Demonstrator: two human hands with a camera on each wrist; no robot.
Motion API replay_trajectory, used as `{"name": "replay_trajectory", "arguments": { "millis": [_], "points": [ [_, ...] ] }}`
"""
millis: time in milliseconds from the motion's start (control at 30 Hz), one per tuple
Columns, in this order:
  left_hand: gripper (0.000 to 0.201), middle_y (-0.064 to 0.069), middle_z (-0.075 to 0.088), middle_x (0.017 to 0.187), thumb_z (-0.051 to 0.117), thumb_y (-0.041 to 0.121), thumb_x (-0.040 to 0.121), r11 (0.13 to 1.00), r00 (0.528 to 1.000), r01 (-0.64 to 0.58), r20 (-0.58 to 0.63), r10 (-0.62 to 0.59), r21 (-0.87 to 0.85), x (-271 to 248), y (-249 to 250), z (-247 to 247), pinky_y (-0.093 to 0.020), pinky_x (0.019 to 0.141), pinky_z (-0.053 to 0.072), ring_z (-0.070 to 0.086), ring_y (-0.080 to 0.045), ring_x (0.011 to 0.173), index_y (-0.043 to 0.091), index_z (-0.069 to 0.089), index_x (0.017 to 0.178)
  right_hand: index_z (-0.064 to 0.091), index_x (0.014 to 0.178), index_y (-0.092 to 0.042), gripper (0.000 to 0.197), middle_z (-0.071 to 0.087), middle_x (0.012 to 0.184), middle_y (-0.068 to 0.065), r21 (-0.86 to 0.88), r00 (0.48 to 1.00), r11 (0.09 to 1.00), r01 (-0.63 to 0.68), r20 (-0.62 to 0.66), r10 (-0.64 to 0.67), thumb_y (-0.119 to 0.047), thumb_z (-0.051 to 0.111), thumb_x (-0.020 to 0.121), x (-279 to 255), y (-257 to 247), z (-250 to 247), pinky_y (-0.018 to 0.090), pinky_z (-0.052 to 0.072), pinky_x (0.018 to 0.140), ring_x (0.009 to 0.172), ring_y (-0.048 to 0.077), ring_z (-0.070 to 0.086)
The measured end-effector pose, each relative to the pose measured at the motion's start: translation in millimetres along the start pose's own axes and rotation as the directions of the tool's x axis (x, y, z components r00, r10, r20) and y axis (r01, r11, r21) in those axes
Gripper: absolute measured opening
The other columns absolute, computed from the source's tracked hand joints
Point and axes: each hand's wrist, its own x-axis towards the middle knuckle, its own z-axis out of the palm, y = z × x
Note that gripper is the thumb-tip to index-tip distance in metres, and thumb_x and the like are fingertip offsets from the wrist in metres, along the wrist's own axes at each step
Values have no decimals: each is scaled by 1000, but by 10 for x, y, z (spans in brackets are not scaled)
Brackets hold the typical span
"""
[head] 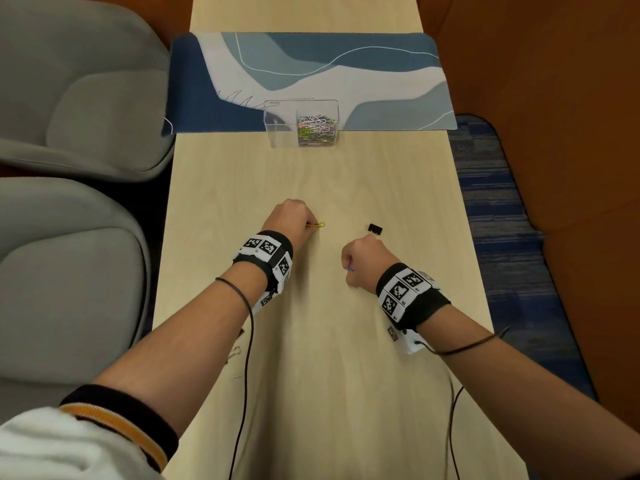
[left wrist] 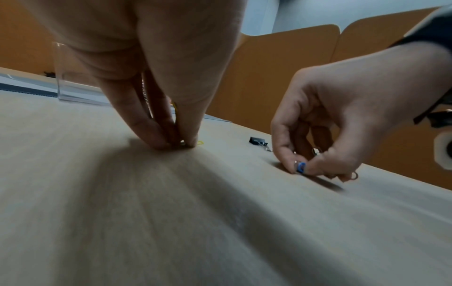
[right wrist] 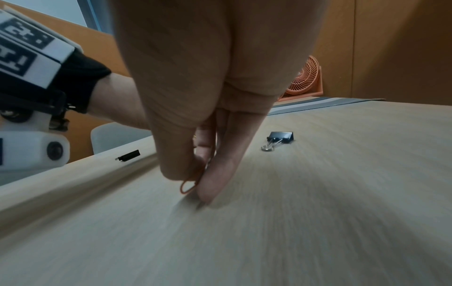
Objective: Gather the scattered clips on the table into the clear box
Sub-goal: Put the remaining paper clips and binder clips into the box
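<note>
My left hand (head: 304, 221) is down on the wooden table (head: 311, 341), its fingertips (left wrist: 156, 139) pinching a yellow paper clip (head: 318, 224) against the surface. My right hand (head: 348, 268) is curled, and finger and thumb pinch a blue paper clip (left wrist: 300, 167). In the right wrist view an orange clip loop (right wrist: 188, 186) sticks out between the same fingertips (right wrist: 210, 185). A black binder clip (head: 375, 229) lies loose just beyond the right hand. Further up the table stands the clear box (head: 277, 133), its right compartment holding several coloured clips (head: 317, 129).
A blue and white mat (head: 311, 74) lies under the back of the box. More small clips (head: 235, 353) lie by the table's left edge, partly hidden by my left forearm. Grey chairs (head: 69, 116) stand at the left. Cables trail from both wrists.
</note>
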Motion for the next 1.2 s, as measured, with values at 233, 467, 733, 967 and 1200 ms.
{"name": "replay_trajectory", "arguments": {
  "millis": [233,467,733,967,1200],
  "points": [
    [8,-6,71,93,70,16,84,996,997,67,30,-65,-57,103,84,-110,-25,75,50,65,-23,84,17,76,89,63,79,-17,15,60,95,9,0,1000,1000,12,-14,-12,-5,64,69,14,19,10,29,54,70,83,25,61],
    [26,-9,69,111,66,26,89,998,965,33,257,-45,50,229,95,-157,-35,90,50,62,-27,103,9,72,109,66,82,-15,16,58,88,5,15,1000,1000,6,-17,-6,-6,66,69,27,38,11,29,54,69,84,24,60],
    [20,-4,68,97,62,29,92,976,999,31,-22,-37,-215,69,-487,-609,-25,79,41,58,-17,87,11,70,97,73,75,-6,13,72,68,9,494,981,869,34,-182,65,0,68,66,94,78,-328,33,61,68,61,19,70],
    [12,0,65,93,63,29,91,956,949,-104,-316,13,-273,354,-662,-1226,-31,81,47,59,-18,84,18,68,90,72,82,1,12,67,68,13,765,884,613,200,-411,224,7,67,72,425,-146,-1060,25,59,57,56,19,68],
    [11,2,57,88,63,25,91,963,928,-155,-366,66,-220,869,-509,-1205,-18,72,34,50,-12,79,15,68,91,66,75,-8,18,62,68,11,790,841,520,325,-493,223,10,67,73,764,-169,-1585,24,58,59,59,21,64]
  ]
}}
